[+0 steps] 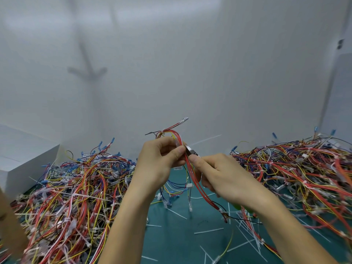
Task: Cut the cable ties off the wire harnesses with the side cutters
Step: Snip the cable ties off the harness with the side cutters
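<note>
**Green mat station: cutter head laid against a held harness**

A green mat (177, 241) before a white wall (171, 73) is recorded as the work surface. One tangled pile (76, 187) of harnesses is heaped outboard of the left hand, and a second pile (304, 168) outboard of the right. White offcuts (208, 231) are scattered on the mat beneath the wrists.

The hands are held close together above the mat. The harness (196, 180), mainly red wires, is pinched between thumb and fingers of the left hand (158, 159). The side cutters (191, 151) are gripped in the right hand (224, 178), with the metal head set against the wires just beside the left thumb. Whether the blades are closed cannot be told. A cable tie (163, 130) is seen above the left hand.

Risk is judged as follows: no tie is discernible at the blades, so wire insulation could be nicked. The left thumb is also exposed, being so near the head.
</note>
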Demonstrator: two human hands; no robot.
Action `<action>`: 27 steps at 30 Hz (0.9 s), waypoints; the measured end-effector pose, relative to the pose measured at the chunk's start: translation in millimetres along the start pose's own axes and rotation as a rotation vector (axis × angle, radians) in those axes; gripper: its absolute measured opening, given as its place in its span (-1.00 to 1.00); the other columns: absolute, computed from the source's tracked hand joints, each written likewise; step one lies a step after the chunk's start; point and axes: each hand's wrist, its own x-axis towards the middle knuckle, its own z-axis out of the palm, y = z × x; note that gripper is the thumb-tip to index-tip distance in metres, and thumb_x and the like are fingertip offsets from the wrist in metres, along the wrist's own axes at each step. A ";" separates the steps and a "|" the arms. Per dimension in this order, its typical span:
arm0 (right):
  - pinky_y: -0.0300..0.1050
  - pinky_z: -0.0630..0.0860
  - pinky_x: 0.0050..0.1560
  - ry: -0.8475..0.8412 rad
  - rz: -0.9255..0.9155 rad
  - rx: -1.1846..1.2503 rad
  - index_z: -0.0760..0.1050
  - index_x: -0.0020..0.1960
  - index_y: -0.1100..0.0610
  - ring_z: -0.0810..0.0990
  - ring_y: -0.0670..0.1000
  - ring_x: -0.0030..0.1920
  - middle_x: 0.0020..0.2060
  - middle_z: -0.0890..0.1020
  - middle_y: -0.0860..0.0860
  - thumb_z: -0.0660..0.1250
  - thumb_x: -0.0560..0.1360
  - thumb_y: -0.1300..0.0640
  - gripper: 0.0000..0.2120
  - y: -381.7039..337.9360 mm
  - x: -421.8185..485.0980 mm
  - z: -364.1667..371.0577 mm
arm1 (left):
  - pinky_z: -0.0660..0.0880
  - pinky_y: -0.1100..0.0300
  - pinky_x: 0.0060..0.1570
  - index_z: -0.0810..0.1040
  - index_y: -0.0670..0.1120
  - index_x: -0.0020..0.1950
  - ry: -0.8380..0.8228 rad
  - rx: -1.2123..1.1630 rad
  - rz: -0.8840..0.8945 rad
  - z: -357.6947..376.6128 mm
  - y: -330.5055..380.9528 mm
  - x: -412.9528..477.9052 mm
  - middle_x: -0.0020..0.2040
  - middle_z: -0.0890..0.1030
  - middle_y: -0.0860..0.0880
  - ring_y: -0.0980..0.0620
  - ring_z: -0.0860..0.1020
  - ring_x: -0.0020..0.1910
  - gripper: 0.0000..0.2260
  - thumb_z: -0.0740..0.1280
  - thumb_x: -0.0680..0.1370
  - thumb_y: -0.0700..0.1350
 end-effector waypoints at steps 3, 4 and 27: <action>-0.18 0.34 -0.36 -0.001 0.002 0.006 0.44 -0.47 -0.07 0.43 -0.18 -0.56 -0.56 0.51 -0.08 0.08 0.59 -0.29 -0.45 -1.0 -0.1 0.0 | 0.61 0.29 -0.21 0.61 -0.13 -0.21 0.003 -0.003 -0.002 -0.3 -0.2 0.2 -0.32 0.67 0.01 0.10 0.63 -0.32 -0.81 0.34 0.56 -0.34; -0.18 0.34 -0.37 -0.001 0.003 0.009 0.44 -0.47 -0.07 0.43 -0.18 -0.56 -0.56 0.51 -0.08 0.08 0.59 -0.29 -0.45 -1.3 -0.2 -0.1 | 0.61 0.29 -0.22 0.61 -0.13 -0.21 0.004 -0.005 -0.003 -0.5 -0.4 0.2 -0.32 0.67 0.01 0.10 0.63 -0.32 -0.81 0.34 0.56 -0.34; -0.11 0.44 -0.40 0.194 0.115 0.351 0.62 -0.21 0.14 0.45 -0.05 -0.51 -0.50 0.57 0.01 0.26 0.53 -0.25 -0.53 -2.5 3.3 -7.7 | 0.58 0.32 -0.24 0.62 -0.13 -0.08 0.015 0.062 -0.006 -3.1 -3.6 1.3 -0.20 0.68 -0.04 0.17 0.64 -0.27 -0.86 0.31 0.59 -0.30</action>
